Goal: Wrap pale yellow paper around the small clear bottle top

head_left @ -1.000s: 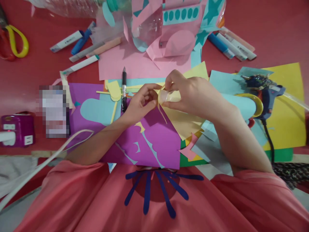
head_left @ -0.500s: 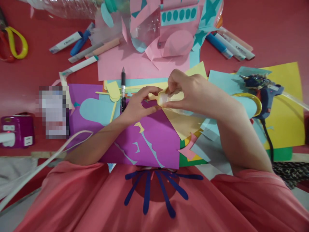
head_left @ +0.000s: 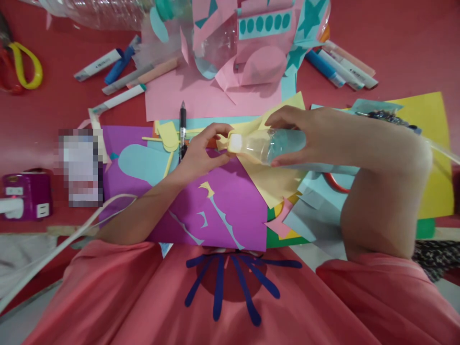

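A clear plastic bottle lies sideways between my hands, its white cap pointing left. Yellow paper wraps around the cap end. My left hand pinches that paper between thumb and fingers. With fingers and thumb on opposite sides, my right hand grips the bottle's body. Beneath them are a yellow sheet and a purple sheet, with thin blue paper scraps on the purple one. A black pen lies just beyond my left hand.
A bottle craft covered in pink paper stands at the back. Markers lie on both sides of it. Scissors, a phone and a purple power adapter are at left. A white cable crosses my left arm.
My right hand has moved right, from the yellow-wrapped cap end back onto the bottle's body, uncovering the neck. The right forearm now covers the glue gun. My left hand stays at the cap.
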`<state>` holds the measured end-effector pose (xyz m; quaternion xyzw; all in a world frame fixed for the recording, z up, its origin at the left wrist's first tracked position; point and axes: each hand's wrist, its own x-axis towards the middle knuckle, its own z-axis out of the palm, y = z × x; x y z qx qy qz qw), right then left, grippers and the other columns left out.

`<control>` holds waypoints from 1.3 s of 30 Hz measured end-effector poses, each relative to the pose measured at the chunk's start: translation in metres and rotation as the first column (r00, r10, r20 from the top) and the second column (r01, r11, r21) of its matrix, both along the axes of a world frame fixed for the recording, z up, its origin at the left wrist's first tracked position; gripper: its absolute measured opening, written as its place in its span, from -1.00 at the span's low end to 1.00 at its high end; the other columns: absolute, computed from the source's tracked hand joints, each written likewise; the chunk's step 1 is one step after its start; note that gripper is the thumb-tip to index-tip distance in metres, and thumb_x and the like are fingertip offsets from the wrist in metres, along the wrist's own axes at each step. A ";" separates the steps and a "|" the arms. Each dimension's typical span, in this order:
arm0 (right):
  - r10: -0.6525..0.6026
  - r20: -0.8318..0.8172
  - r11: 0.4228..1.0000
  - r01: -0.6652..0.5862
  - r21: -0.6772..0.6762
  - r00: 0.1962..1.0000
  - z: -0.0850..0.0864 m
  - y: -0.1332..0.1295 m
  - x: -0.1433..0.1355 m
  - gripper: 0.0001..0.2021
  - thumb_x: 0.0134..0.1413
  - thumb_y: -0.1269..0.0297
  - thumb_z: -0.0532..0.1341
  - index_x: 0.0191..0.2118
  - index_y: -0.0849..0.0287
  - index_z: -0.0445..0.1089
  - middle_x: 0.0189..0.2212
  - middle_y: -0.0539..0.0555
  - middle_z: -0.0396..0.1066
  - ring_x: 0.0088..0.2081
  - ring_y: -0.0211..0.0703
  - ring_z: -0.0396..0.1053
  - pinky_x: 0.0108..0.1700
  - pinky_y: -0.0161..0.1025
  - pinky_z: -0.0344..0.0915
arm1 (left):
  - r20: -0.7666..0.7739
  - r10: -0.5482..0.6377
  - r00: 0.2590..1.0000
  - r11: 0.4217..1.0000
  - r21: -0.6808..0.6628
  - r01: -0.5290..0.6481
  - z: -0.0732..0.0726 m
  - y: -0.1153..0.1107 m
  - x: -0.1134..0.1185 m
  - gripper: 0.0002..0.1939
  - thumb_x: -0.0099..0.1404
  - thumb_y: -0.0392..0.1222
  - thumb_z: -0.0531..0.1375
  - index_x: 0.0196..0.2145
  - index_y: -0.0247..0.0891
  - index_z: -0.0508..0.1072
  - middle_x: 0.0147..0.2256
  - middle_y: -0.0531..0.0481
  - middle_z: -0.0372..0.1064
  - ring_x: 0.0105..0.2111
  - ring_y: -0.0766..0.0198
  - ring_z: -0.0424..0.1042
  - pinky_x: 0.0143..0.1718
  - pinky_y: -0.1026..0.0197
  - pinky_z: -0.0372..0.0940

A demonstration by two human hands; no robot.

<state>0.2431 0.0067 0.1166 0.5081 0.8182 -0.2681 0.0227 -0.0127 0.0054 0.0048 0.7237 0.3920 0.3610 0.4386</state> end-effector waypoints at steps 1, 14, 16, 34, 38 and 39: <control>-0.008 -0.004 1.000 0.008 0.004 1.000 0.000 0.000 0.001 -0.55 0.06 0.05 0.36 0.07 -0.02 0.34 -0.02 0.19 0.57 -0.08 0.17 0.54 -0.18 -0.06 0.36 | 0.002 -0.003 1.000 1.000 0.004 0.003 0.001 0.000 0.000 -0.45 0.18 0.34 0.29 -0.10 -0.12 0.41 -0.07 -0.03 0.47 -0.13 0.24 0.46 -0.05 0.15 0.40; 0.056 0.022 0.998 -0.055 -0.030 0.998 0.002 0.003 -0.013 -0.47 0.03 0.12 0.38 0.14 0.09 0.40 0.05 0.24 0.55 -0.02 0.24 0.53 -0.06 0.01 0.40 | -0.019 -0.094 0.995 0.994 0.048 0.094 0.000 -0.003 0.000 -0.36 0.17 0.36 0.29 0.03 -0.13 0.44 0.02 -0.08 0.50 0.00 0.16 0.50 0.05 0.10 0.40; 0.077 0.040 0.996 -0.075 -0.044 0.996 0.004 0.003 -0.016 -0.47 0.04 0.12 0.38 0.14 0.13 0.42 0.08 0.25 0.53 0.01 0.24 0.51 -0.01 0.02 0.40 | -0.030 -0.103 0.994 0.993 0.048 0.104 0.002 -0.004 0.000 -0.37 0.18 0.33 0.31 0.05 -0.13 0.47 0.05 -0.11 0.51 0.05 0.14 0.50 0.12 0.06 0.38; 0.127 -0.061 0.992 -0.127 0.008 0.990 -0.004 0.001 -0.027 -0.66 0.07 0.17 0.27 -0.02 0.13 0.48 -0.04 0.19 0.56 -0.05 0.11 0.49 -0.09 -0.07 0.35 | -0.117 -0.098 0.988 0.995 0.006 0.099 0.009 -0.007 -0.001 -0.41 0.19 0.11 0.39 0.13 -0.09 0.47 0.13 -0.08 0.51 0.10 0.09 0.52 0.16 0.02 0.39; 0.110 -0.073 0.994 -0.109 0.022 0.991 -0.012 0.004 -0.026 -0.54 0.01 0.09 0.31 0.07 0.05 0.44 0.02 0.17 0.54 -0.01 0.18 0.49 -0.08 -0.03 0.37 | -0.144 -0.068 0.987 0.998 -0.002 0.069 0.007 -0.006 0.000 -0.40 0.18 0.15 0.39 0.12 -0.10 0.48 0.10 -0.07 0.52 0.08 0.08 0.52 0.14 0.01 0.41; 0.106 -0.077 0.994 -0.105 0.025 0.991 -0.013 0.005 -0.026 -0.51 0.01 0.06 0.32 0.08 0.04 0.43 0.03 0.16 0.54 0.01 0.20 0.49 -0.07 -0.01 0.37 | -0.144 -0.066 0.987 0.998 0.005 0.068 0.007 -0.005 0.000 -0.40 0.18 0.15 0.39 0.12 -0.09 0.48 0.09 -0.06 0.52 0.07 0.08 0.52 0.13 0.01 0.41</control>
